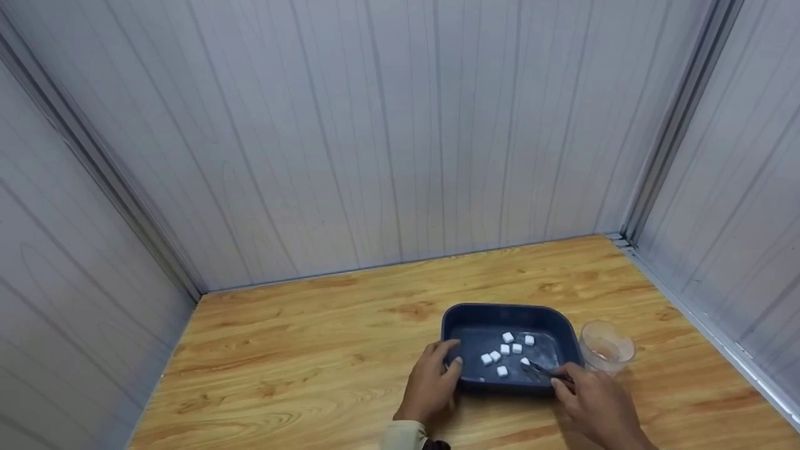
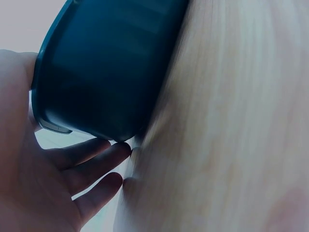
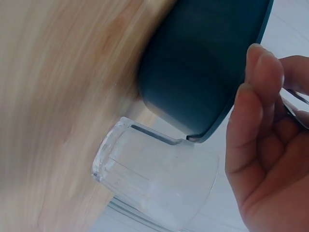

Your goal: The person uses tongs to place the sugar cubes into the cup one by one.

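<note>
A dark blue rectangular tray (image 1: 469, 310) sits on the table, holding several small white cubes (image 1: 505, 349). At its left end my left hand (image 1: 430, 382) grips the rim, thumb over the inside. The left wrist view shows the other fingers (image 2: 99, 166) spread by the tray's outer wall (image 2: 106, 67). My right hand (image 1: 597, 400) holds metal tweezers (image 1: 542, 370) over the tray's front right corner, their tips at one white cube (image 1: 525, 361). In the right wrist view, curled fingers (image 3: 246, 125) hold the tweezers (image 3: 295, 110); the tips are hidden there.
A clear glass (image 1: 606, 345) stands just right of the tray; the right wrist view shows the glass (image 3: 159, 169) upright near the tray's corner. The wood-grain table (image 1: 312, 350) meets pale panel walls (image 1: 400, 125) at the back and sides.
</note>
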Action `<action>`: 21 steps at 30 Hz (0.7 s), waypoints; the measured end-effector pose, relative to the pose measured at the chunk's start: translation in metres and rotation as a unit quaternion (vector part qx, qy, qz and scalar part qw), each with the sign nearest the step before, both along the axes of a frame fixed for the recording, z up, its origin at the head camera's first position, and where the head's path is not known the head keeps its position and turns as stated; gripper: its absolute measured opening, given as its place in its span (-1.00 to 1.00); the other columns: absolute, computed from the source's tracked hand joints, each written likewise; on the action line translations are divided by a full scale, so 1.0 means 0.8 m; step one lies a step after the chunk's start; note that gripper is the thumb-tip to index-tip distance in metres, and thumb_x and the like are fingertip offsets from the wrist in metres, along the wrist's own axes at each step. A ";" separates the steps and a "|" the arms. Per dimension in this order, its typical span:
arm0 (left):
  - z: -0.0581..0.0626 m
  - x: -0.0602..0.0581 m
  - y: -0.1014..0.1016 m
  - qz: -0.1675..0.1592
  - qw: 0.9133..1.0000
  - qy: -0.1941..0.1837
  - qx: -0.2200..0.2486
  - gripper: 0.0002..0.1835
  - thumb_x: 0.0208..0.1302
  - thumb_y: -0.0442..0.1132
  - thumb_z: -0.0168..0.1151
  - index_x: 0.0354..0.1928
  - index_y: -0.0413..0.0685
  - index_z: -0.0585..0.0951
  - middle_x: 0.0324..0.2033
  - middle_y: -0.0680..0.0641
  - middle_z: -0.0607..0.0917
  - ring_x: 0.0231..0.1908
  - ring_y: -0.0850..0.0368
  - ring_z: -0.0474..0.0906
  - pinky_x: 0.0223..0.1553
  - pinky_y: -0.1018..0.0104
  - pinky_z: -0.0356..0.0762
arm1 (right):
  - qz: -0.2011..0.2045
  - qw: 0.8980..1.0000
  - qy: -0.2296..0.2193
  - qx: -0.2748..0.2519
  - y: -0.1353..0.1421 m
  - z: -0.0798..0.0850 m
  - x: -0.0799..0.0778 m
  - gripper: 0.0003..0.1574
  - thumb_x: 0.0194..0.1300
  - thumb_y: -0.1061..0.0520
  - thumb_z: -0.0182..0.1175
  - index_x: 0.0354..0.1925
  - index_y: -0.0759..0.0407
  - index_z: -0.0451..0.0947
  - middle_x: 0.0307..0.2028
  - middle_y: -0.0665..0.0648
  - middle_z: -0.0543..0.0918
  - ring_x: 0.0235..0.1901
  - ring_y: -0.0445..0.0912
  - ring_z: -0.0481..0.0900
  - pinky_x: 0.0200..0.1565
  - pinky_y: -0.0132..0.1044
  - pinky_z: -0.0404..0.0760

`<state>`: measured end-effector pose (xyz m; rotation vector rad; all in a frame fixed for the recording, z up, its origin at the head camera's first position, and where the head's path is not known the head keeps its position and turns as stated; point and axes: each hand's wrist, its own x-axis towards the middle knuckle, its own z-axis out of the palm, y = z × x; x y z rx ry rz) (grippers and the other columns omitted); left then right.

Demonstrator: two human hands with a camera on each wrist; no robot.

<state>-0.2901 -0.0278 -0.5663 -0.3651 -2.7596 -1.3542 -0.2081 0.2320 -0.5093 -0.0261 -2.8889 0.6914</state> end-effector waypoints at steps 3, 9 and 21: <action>-0.001 0.000 -0.001 -0.005 1.000 0.004 -0.001 -0.61 0.31 0.00 0.04 0.18 0.31 0.47 0.14 0.14 0.41 -0.11 0.25 0.43 0.04 0.10 0.34 | 0.002 1.000 0.016 -0.002 0.000 0.000 0.000 -0.86 0.16 0.05 0.24 -0.27 0.02 0.62 -0.52 -0.07 0.59 -0.60 -0.17 0.35 -0.53 -0.21 0.32; 0.000 0.000 -0.001 -0.004 1.000 0.013 -0.006 -0.61 0.31 0.00 0.04 0.18 0.28 0.47 0.13 0.13 0.43 -0.14 0.27 0.42 0.03 0.12 0.35 | -0.003 1.000 0.001 -0.003 0.001 0.001 -0.001 -0.83 0.17 0.04 0.23 -0.26 0.05 0.62 -0.48 -0.08 0.61 -0.57 -0.19 0.38 -0.51 -0.21 0.35; -0.002 -0.002 0.001 0.005 1.000 0.001 -0.005 -0.62 0.30 0.00 0.05 0.17 0.30 0.48 0.12 0.14 0.42 -0.22 0.30 0.43 0.04 0.14 0.34 | -0.008 1.000 0.025 -0.001 0.004 0.002 0.001 -0.85 0.16 0.05 0.22 -0.30 0.07 0.61 -0.52 -0.05 0.57 -0.57 -0.17 0.37 -0.50 -0.21 0.35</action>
